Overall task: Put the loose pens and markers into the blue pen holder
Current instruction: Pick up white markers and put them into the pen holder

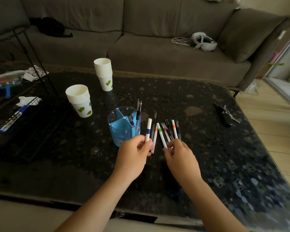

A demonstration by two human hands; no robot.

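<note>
The blue pen holder (122, 126) stands on the dark table, divided into compartments, with two black pens (138, 109) upright in its right side. Just right of it lie several loose pens and markers (167, 131), fanned out. My left hand (134, 156) grips a white marker with a blue band (148, 130), its tip pointing up beside the holder. My right hand (179, 156) pinches the lower end of a white marker with a green band (161, 134); whether it is lifted off the table I cannot tell.
Two stacks of paper cups (79, 99) (104, 72) stand behind the holder to the left. A black tool with keys (224, 114) lies at the right. Clutter and a black wire rack (35, 64) fill the left side. A grey sofa (141, 39) runs behind the table.
</note>
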